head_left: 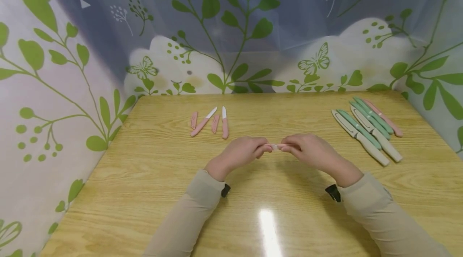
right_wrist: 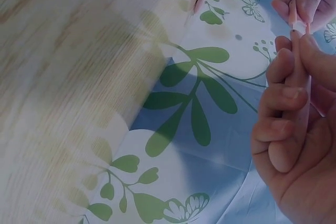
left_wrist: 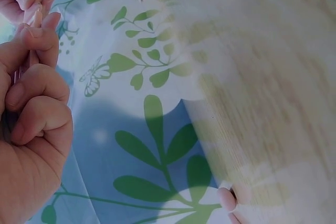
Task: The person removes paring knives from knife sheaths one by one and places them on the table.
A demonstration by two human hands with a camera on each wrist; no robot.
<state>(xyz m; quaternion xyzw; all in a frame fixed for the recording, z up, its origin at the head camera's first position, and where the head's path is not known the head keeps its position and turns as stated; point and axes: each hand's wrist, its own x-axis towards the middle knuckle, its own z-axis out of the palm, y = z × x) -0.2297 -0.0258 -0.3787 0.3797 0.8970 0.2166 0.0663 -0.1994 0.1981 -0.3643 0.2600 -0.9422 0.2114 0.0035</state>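
In the head view both hands meet above the middle of the table. The right hand [head_left: 312,152] curls its fingers round the pink handle of a small paring knife [right_wrist: 294,129]. The left hand [head_left: 244,151] pinches a pink piece that looks like the knife's sheath [right_wrist: 292,13], largely hidden by the fingers. Between the two hands a short whitish stretch of blade [head_left: 275,147] shows; the rest of it is hidden. Knife and pink piece lie nearly in line, end to end.
At the back left lie two pink knives [head_left: 225,128] with bare white blades, beside two pink sheaths [head_left: 194,120]. A group of cream knives [head_left: 372,150], green knives [head_left: 369,118] and a pink one [head_left: 388,122] lies at the right. A patterned curtain [head_left: 246,48] stands behind the wooden table [head_left: 152,192].
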